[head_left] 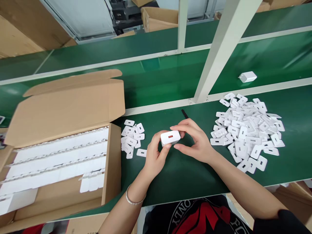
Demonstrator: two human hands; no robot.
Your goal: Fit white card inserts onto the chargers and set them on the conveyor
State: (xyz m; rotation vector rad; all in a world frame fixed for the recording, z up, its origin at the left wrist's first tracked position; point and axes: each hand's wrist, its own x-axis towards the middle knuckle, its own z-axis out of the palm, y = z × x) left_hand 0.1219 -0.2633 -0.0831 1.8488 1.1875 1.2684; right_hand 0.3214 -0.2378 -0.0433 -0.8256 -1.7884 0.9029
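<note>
A white USB wall charger with a red port faces up in front of me. My left hand is closed on it, fingers along its left side and thumb at its lower edge. My right hand curves around the charger's right side with thumb and index finger apart; whether a fingertip touches it is hard to tell. Left of the hands lies a small pile of white slotted cover plates. A larger heap of the same plates spreads out to the right.
An open cardboard box on the left holds rows of white pieces. Behind my right hand lies a thin black tool. A white post rises at the table's back edge. Another white charger sits beyond the large heap.
</note>
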